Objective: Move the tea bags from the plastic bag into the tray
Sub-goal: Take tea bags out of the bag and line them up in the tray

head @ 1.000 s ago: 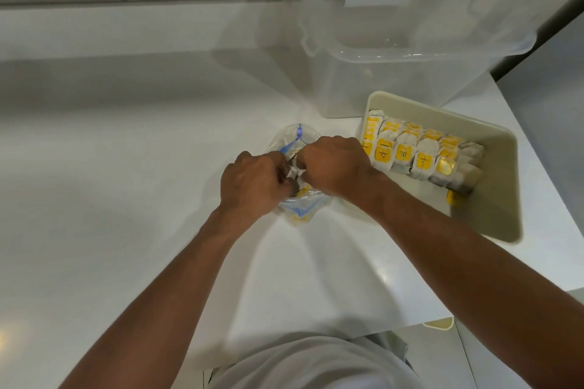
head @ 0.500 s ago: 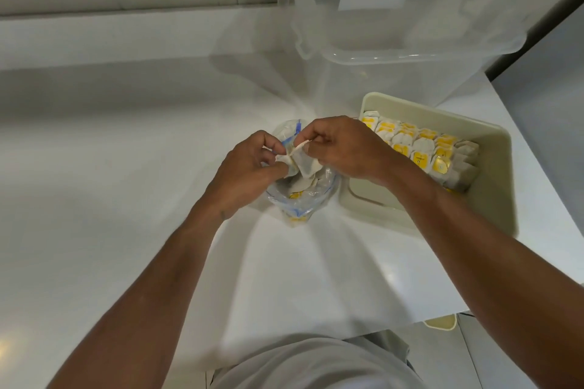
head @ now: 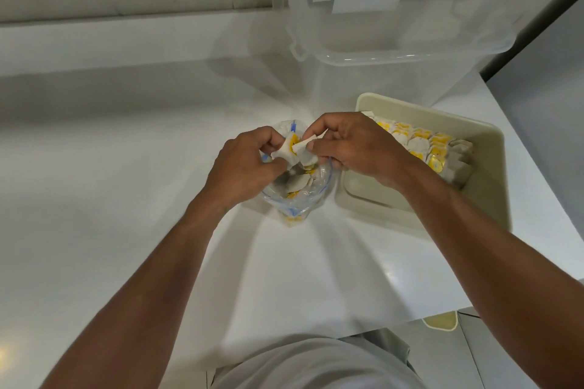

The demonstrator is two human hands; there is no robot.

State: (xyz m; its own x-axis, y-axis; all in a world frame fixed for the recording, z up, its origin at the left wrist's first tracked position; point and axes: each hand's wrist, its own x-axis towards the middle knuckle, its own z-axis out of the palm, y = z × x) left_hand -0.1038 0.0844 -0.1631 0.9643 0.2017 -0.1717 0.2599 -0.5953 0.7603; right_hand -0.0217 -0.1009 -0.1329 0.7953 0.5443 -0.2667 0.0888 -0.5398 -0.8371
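Observation:
A clear plastic bag (head: 311, 191) with a blue zip strip stands open on the white counter, with several white and yellow tea bags inside. Just above its mouth, my left hand (head: 245, 166) and my right hand (head: 354, 145) each pinch tea bags (head: 292, 148) held between them. To the right sits the beige tray (head: 483, 186), where a row of tea bags (head: 426, 148) lines the far side. My right wrist hides part of that row.
A large clear plastic storage bin (head: 395, 50) stands behind the tray at the back of the counter (head: 110, 167). The counter's right edge runs close beside the tray. A small beige object (head: 441, 320) lies on the floor below the front edge.
Both hands have lifted out of the bag's mouth with tea bags between their fingers and spread slightly apart. The bag now stands more open.

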